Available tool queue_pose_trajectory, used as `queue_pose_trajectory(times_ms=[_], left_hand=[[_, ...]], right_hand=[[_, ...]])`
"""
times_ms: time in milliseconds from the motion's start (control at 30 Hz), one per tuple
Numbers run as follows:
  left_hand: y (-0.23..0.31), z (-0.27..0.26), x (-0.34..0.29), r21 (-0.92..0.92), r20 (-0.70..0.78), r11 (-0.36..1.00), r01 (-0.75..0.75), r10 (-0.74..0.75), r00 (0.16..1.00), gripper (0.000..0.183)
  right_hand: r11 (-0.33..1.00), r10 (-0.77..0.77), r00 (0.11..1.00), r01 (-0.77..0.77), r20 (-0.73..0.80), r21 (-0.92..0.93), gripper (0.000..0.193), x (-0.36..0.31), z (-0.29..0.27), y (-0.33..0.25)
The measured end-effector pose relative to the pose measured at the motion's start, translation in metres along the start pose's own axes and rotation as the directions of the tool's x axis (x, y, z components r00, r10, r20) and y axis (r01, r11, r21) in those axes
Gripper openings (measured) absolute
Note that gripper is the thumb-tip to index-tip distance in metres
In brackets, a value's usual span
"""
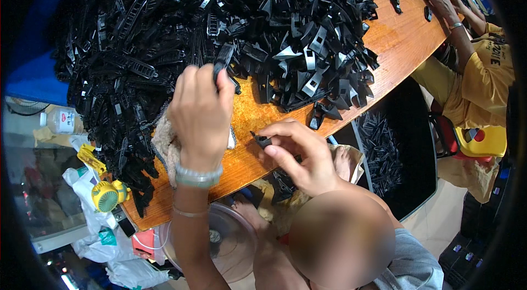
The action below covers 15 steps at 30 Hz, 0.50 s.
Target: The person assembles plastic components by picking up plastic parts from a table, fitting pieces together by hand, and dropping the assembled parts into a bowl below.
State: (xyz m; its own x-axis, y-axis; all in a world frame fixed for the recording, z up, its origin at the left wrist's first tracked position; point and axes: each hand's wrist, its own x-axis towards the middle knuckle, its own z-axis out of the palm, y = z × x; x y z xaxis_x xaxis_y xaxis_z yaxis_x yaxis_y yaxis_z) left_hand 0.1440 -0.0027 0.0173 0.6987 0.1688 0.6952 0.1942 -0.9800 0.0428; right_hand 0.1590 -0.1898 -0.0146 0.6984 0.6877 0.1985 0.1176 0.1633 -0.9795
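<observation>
Fingers of right hand pinch a black piece.

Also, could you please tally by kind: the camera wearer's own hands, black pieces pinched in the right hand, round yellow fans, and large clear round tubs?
Wearer's hands, left hand and right hand: 2
Pinched black piece: 1
Round yellow fan: 1
Large clear round tub: 1
Total: 5
</observation>
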Motion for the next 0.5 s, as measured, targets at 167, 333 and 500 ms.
queue_pose_trajectory(times_ms=[167, 333, 500], left_hand=[[0.003, -0.049, -0.048, -0.376, 0.287, 0.829, 0.413, -0.320, 0.903, 0.013], [0.011, -0.077, -0.105, -0.466, 0.361, 0.849, 0.249, -0.074, 0.930, 0.014], [0.009, -0.072, -0.115, -0.403, 0.482, 0.857, 0.320, -0.098, 0.871, 0.023]], right_hand=[[0.766, 0.288, 0.955, -0.185, -0.072, 0.616, 0.040, -0.002, -0.018, 0.001], [0.918, 0.248, 0.968, -0.245, 0.030, 0.312, 0.045, -0.007, -0.021, -0.016], [0.925, 0.049, 0.988, 0.010, 0.147, -0.380, 0.036, -0.007, -0.023, -0.018]])
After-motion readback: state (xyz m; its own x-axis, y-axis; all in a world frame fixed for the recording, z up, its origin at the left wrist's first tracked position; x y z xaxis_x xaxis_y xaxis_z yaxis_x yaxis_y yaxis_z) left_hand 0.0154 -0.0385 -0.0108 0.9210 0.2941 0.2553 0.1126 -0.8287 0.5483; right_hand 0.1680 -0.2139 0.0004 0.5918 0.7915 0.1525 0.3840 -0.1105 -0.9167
